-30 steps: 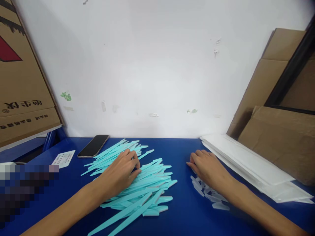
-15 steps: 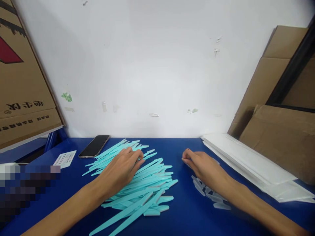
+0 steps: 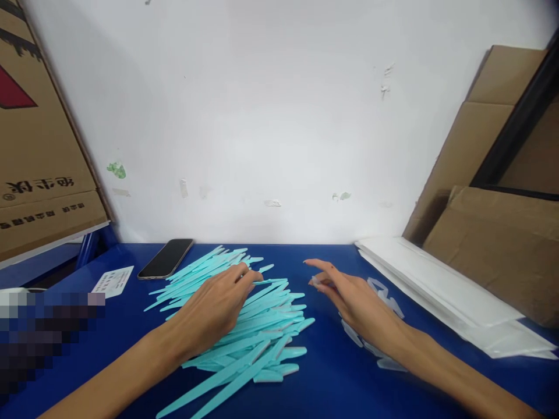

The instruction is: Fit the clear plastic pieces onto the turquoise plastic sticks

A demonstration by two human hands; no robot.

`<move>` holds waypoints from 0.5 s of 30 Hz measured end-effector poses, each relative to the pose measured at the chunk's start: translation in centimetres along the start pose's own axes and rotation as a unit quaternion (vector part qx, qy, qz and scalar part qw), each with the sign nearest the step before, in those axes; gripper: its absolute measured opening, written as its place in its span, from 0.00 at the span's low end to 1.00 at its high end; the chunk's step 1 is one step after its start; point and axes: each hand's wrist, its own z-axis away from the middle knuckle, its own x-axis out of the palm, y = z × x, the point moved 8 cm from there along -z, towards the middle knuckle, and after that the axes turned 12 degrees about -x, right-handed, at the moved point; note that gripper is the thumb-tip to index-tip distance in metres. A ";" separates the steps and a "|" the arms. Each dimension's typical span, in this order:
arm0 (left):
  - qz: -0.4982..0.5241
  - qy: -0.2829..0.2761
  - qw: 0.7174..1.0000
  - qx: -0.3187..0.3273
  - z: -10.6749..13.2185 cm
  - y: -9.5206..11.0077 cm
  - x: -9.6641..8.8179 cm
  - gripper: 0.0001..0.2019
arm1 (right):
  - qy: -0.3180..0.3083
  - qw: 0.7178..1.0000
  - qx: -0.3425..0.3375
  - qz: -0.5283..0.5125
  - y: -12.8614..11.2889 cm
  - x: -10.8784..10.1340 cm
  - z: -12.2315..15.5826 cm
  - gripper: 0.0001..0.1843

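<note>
My left hand (image 3: 213, 308) lies over a heap of turquoise eyebrow razors (image 3: 262, 334), thumb and fingers pinched on one razor (image 3: 271, 281) that points right. The rest of that razor is hidden by the hand. Across a strip of blue table, my right hand (image 3: 360, 302) holds a small clear blade cap (image 3: 316, 281) between thumb and fingers, its index finger stretched out above. Loose clear caps (image 3: 384, 294) lie beside and under the right hand, partly covered by it.
A phone (image 3: 166, 259) and a printed card (image 3: 112, 281) lie left of the heap on the blue table (image 3: 323, 372). White sheets (image 3: 437, 291) are stacked at the right, before cardboard (image 3: 498, 250). A large carton (image 3: 48, 139) stands at left, with a white wall (image 3: 279, 116) behind.
My right hand has shifted slightly left and its index finger has lifted, exposing the clear cap in its grip. A razor now sticks out from my left fingertips.
</note>
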 end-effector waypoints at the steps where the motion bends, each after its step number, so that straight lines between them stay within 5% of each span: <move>1: -0.007 0.003 1.000 0.005 0.0 0.1 0.0 0.15 | 0.008 1.000 0.001 0.003 -0.2 -0.1 -0.1 0.23; 7: -0.039 -0.003 0.999 0.033 0.3 0.9 0.1 0.16 | 0.012 0.994 -0.107 0.016 -2.4 0.1 -0.3 0.16; 15: -0.026 0.013 0.995 0.095 0.8 2.2 -0.1 0.21 | 0.018 0.990 -0.140 0.012 -3.1 0.6 0.2 0.19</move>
